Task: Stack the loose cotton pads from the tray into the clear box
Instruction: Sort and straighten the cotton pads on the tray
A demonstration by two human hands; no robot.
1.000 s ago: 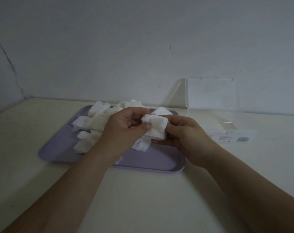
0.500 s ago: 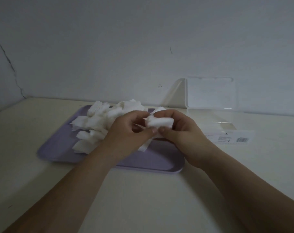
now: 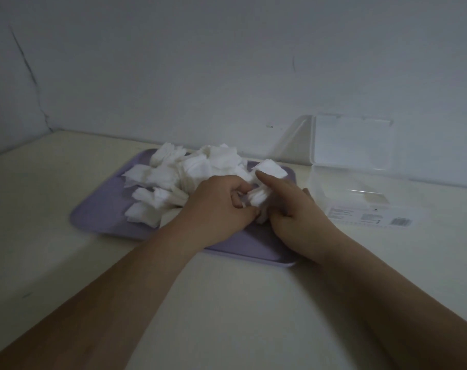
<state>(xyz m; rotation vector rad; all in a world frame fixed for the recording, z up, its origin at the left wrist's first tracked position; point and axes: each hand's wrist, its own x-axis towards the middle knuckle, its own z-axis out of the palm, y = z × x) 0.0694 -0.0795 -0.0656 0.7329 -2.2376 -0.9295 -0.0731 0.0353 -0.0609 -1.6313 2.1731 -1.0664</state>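
Note:
A heap of loose white cotton pads [image 3: 184, 177] lies on the lilac tray [image 3: 98, 209]. Low over the tray's right half, my left hand [image 3: 219, 206] and my right hand [image 3: 294, 206] meet around a small stack of cotton pads [image 3: 259, 197]. Fingers of both hands are curled round the stack, and my right forefinger sticks out over its top. The clear box [image 3: 342, 190] stands to the right of the tray with its lid [image 3: 352, 141] raised against the wall. Its inside looks bare.
A white wall runs close behind the tray and the box. The cream tabletop [image 3: 227, 303] stretches toward me in front of the tray, crossed by both forearms. A printed label with a barcode [image 3: 374, 218] shows on the box's front.
Both hands have dropped from above the tray to just over its surface with the small stack. My right forefinger has lifted off and points out over the stack.

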